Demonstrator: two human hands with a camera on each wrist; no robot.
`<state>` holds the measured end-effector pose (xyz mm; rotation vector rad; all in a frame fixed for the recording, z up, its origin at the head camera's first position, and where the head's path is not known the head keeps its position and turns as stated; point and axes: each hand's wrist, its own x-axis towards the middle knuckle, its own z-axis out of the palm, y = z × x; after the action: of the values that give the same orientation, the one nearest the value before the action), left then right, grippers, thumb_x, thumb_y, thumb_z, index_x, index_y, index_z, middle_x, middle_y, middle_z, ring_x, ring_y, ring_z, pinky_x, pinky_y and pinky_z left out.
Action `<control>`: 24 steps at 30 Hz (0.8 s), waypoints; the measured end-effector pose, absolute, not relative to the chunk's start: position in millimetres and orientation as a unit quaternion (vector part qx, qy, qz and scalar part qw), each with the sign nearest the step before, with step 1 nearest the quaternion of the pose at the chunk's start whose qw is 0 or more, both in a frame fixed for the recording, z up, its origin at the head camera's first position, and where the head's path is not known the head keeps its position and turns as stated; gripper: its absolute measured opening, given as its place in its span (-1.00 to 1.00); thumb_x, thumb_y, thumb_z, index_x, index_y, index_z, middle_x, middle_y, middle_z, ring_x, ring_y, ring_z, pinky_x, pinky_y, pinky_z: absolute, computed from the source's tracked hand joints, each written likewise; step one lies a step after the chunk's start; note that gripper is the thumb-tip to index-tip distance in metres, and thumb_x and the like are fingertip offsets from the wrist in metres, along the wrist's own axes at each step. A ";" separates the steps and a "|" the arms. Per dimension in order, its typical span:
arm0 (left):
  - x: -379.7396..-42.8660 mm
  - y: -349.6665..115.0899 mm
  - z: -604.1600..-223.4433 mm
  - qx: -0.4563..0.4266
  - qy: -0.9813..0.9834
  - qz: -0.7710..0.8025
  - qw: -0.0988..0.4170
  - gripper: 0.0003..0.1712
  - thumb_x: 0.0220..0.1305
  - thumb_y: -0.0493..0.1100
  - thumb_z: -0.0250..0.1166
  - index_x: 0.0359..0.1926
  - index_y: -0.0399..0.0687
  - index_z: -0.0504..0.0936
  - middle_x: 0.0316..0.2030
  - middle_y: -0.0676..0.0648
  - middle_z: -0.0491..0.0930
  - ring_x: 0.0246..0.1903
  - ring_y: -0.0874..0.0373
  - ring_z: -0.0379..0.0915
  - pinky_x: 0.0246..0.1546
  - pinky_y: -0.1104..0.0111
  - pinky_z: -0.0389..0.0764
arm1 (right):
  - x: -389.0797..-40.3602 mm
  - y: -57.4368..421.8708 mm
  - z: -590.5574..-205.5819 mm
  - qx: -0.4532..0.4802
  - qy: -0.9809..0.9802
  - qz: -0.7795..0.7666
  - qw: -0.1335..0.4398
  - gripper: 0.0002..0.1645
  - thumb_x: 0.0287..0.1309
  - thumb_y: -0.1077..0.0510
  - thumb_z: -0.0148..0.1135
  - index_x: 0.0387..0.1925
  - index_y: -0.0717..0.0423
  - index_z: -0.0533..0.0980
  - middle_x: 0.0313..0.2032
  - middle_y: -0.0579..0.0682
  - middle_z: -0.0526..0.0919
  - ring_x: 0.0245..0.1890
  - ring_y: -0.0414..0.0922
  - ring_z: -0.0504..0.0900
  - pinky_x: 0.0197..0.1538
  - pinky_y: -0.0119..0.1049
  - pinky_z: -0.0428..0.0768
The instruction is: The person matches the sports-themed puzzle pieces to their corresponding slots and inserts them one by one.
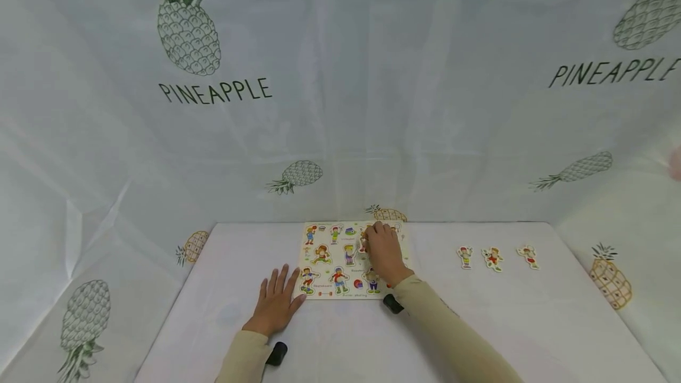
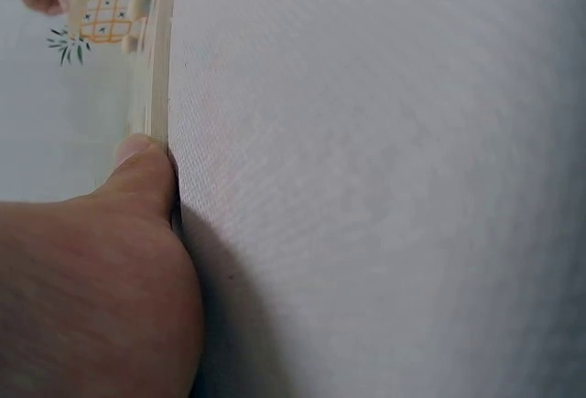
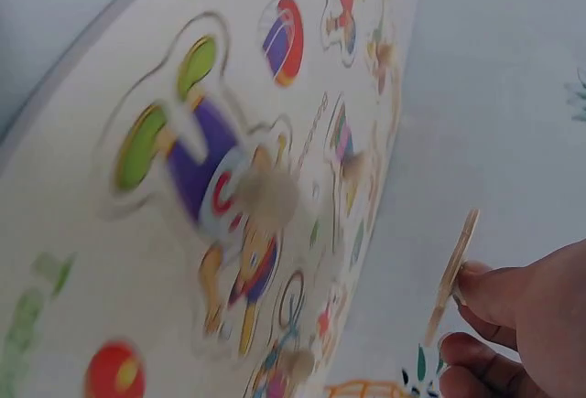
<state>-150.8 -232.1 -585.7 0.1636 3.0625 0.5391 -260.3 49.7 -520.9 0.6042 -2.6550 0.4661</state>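
A flat wooden peg puzzle board (image 1: 314,262) with cartoon sports figures lies at the back of the table. Above its right part, my right hand (image 1: 385,253) pinches a thin wooden puzzle piece (image 3: 453,274) between thumb and fingers. The right wrist view shows that piece nearly edge-on and raised off the board, so its picture is hidden. My left hand (image 1: 274,303) rests on the table left of the board, fingers spread, and its thumb (image 2: 142,169) touches the board's edge. Several figures with round knobs, such as a baseball player (image 3: 206,174), sit in the board.
Three loose puzzle pieces lie to the right of the board: one figure (image 1: 464,257) nearest it, another (image 1: 492,259) beside that, and a third (image 1: 528,256) farther right. A white cloth (image 1: 346,105) with pineapple prints hangs behind the table. Small black devices (image 1: 276,354) are on both wrists.
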 end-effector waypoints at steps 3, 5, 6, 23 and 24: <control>-152.2 -232.7 -586.4 0.054 0.984 0.171 0.006 -0.21 0.59 0.11 0.17 0.62 -0.18 0.21 0.63 -0.40 0.01 0.60 -0.46 -0.16 0.54 -0.35 -0.10 | -264.2 36.9 -520.8 0.230 -0.940 0.161 0.196 -0.83 0.37 0.19 0.43 -0.25 0.15 0.56 -0.24 0.06 0.50 -0.22 0.02 0.47 -0.07 -0.04 0.55; -152.8 -232.7 -586.3 0.058 0.983 0.176 -0.001 -0.21 0.57 0.09 0.20 0.60 -0.20 0.23 0.62 -0.41 0.03 0.59 -0.48 -0.14 0.52 -0.37 -0.08 | -267.1 28.7 -519.7 0.237 -0.938 0.161 0.195 -0.84 0.38 0.19 0.42 -0.24 0.14 0.56 -0.24 0.06 0.50 -0.23 0.01 0.46 -0.06 -0.04 0.55; -152.9 -232.6 -586.0 0.059 0.982 0.177 -0.003 -0.21 0.57 0.09 0.20 0.60 -0.20 0.23 0.62 -0.41 0.04 0.59 -0.49 -0.13 0.52 -0.38 -0.07 | -268.5 24.6 -518.8 0.239 -0.938 0.162 0.193 -0.85 0.40 0.19 0.41 -0.24 0.14 0.56 -0.24 0.06 0.49 -0.23 0.00 0.45 -0.06 -0.04 0.55; -147.1 -229.7 -573.4 0.056 0.981 0.187 0.014 -0.21 0.60 0.15 0.13 0.59 -0.23 0.23 0.60 -0.45 0.05 0.58 -0.50 -0.14 0.52 -0.39 -0.10 | -287.8 -38.6 -516.6 0.291 -0.921 0.171 0.193 -0.89 0.39 0.21 0.41 -0.24 0.12 0.59 -0.23 0.07 0.54 -0.22 0.00 0.51 -0.07 -0.08 0.58; -147.1 -229.6 -573.5 0.056 0.980 0.189 0.016 -0.21 0.60 0.15 0.14 0.59 -0.23 0.23 0.60 -0.44 0.05 0.58 -0.50 -0.14 0.52 -0.39 -0.11 | -288.6 -41.4 -517.3 0.293 -0.920 0.173 0.193 -0.88 0.39 0.21 0.41 -0.24 0.12 0.59 -0.23 0.08 0.54 -0.22 0.01 0.51 -0.07 -0.08 0.58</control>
<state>-147.1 -229.6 -573.5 0.1733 3.0492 0.5874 -288.6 -41.4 -517.3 0.8230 -2.5827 0.4841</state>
